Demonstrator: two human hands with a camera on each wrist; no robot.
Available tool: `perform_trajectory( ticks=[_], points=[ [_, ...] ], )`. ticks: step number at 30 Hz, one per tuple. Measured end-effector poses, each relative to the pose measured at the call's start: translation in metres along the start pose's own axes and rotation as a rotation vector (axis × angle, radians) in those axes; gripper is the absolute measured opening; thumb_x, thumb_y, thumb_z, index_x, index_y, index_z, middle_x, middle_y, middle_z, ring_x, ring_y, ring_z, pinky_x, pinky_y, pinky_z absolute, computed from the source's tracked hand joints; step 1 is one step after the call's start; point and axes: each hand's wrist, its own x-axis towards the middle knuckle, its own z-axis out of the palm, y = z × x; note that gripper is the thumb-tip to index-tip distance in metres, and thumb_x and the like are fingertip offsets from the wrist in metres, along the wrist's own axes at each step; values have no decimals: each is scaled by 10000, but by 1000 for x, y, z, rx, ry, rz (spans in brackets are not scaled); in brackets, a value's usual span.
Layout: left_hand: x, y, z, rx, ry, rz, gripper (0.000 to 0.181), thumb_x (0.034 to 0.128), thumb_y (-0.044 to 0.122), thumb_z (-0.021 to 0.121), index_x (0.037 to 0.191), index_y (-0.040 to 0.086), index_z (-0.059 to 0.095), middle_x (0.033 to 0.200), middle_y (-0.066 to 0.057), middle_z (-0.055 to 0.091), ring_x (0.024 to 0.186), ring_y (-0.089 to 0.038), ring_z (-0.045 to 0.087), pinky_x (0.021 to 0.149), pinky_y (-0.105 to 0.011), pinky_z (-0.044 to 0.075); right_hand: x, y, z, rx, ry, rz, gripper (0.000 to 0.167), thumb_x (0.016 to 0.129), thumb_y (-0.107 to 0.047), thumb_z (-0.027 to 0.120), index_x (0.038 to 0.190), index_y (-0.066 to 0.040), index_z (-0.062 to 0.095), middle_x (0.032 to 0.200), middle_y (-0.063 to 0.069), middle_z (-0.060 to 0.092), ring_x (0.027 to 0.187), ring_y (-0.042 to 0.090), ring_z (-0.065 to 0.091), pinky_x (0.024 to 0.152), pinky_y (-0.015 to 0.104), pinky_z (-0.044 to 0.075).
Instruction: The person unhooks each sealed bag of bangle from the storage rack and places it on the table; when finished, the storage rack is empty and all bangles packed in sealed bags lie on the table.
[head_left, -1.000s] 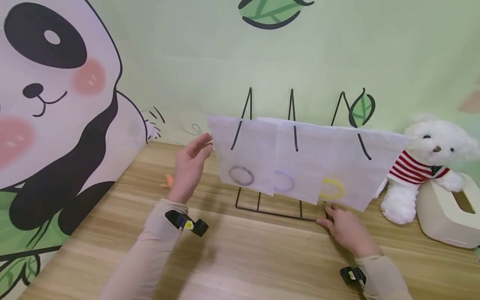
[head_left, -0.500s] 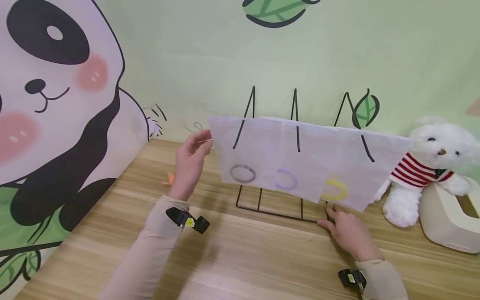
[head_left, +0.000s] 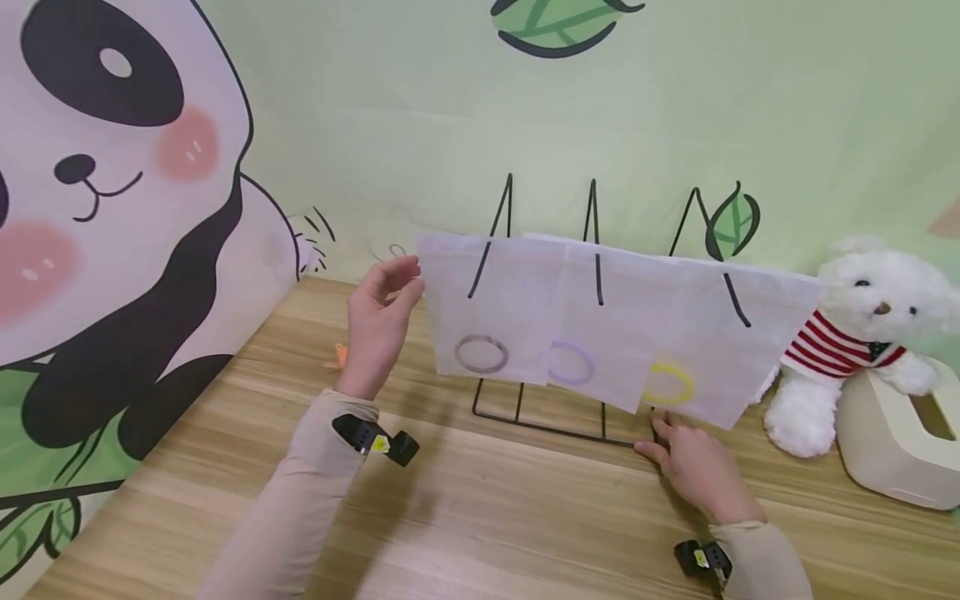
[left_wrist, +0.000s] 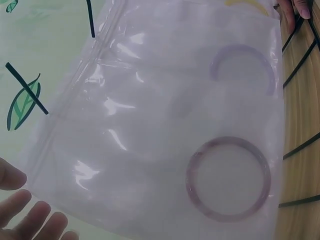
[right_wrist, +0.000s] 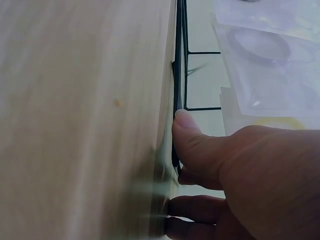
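Observation:
Three translucent plastic bags hang side by side, overlapping, on the prongs of a black wire rack (head_left: 557,431). Through the left bag (head_left: 491,292) shows a brownish ring (left_wrist: 229,179); a pale purple ring (left_wrist: 242,52) lies in the middle bag (head_left: 607,329), a yellow ring (head_left: 670,383) in the right bag (head_left: 720,333). Beside the left bag's upper outer corner is my left hand (head_left: 381,321), thumb and fingers apart, not pinching it. My right hand (head_left: 697,462) grips the rack's front right base corner, thumb on the rod (right_wrist: 177,90). Its lower fingers are partly hidden.
A white teddy bear (head_left: 806,408) in a striped shirt sits at the right, beside a cream tissue box (head_left: 873,433). A small orange object (head_left: 341,357) lies left, partly behind my left wrist. The wooden table (head_left: 480,517) meets a panda-printed backdrop (head_left: 390,150).
The view has shifted slightly. My left fingers have moved a little away from the left bag's edge, and the bags have swung slightly. The right hand keeps its grip on the rack.

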Motion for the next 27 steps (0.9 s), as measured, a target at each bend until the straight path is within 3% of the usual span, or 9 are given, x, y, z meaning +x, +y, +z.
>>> perform_trajectory(
  ticks=[5,27],
  points=[
    [0,2,0,38,-8,16,297,940,75,615,1231,18,638,1170,-109,623,1067,-175,585,902,-311,494,-1,1,1,-2,5,10,592,940,-329,634,1308,122,526,1336,350,479,996,532,587,795,588,501],
    [-1,5,-2,13,-20,29,300,936,50,609,1231,0,591,1129,-122,614,1050,-163,584,914,-336,472,-1,0,1,-15,9,23,597,946,-368,618,1316,93,536,1305,331,516,936,518,607,726,577,518]
  ],
)
